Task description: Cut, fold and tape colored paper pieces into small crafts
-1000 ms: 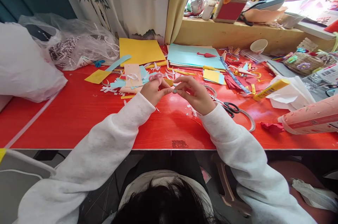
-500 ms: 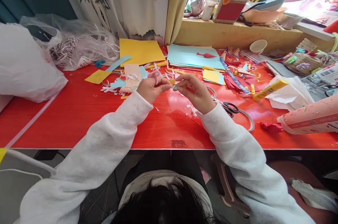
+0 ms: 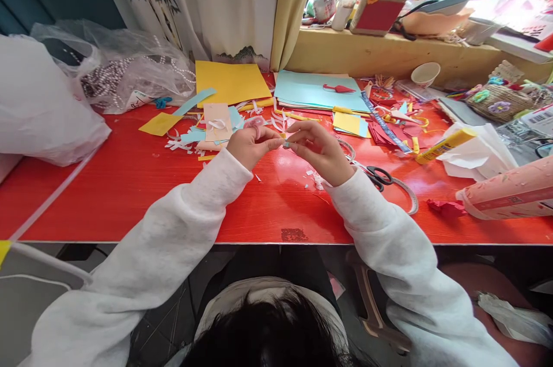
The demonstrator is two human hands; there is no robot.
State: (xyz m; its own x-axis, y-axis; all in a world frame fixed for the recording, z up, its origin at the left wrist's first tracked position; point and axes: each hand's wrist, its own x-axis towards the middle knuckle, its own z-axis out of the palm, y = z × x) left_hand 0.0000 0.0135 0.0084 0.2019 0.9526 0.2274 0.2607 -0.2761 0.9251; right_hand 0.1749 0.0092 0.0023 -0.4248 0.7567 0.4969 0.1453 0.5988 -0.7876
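Observation:
Over the red table, my left hand (image 3: 254, 147) and my right hand (image 3: 322, 151) meet almost fingertip to fingertip. Both are closed in a pinch at a small light-blue piece of paper (image 3: 286, 144), which is mostly covered by the fingers. A curled pink thing (image 3: 254, 122) shows right behind my left hand; whether the hand touches it, I cannot tell. Beyond the hands lie white paper scraps (image 3: 279, 120) and a pale pink paper card (image 3: 216, 116). Black-handled scissors (image 3: 380, 177) rest beside my right wrist, partly hidden by the sleeve.
Yellow paper (image 3: 233, 82) and a light-blue paper stack (image 3: 317, 90) lie at the back. On the right are a glue stick (image 3: 447, 145), a white tissue (image 3: 479, 154) and a pink cylinder (image 3: 510, 191). White plastic bag (image 3: 43, 102) stands left. A paper cup (image 3: 425, 74) is near the sill.
Both hands stay nearly in place, fingertips still together. A yellow bit seen between the fingers before is now scarcely visible. The whole view has shifted slightly.

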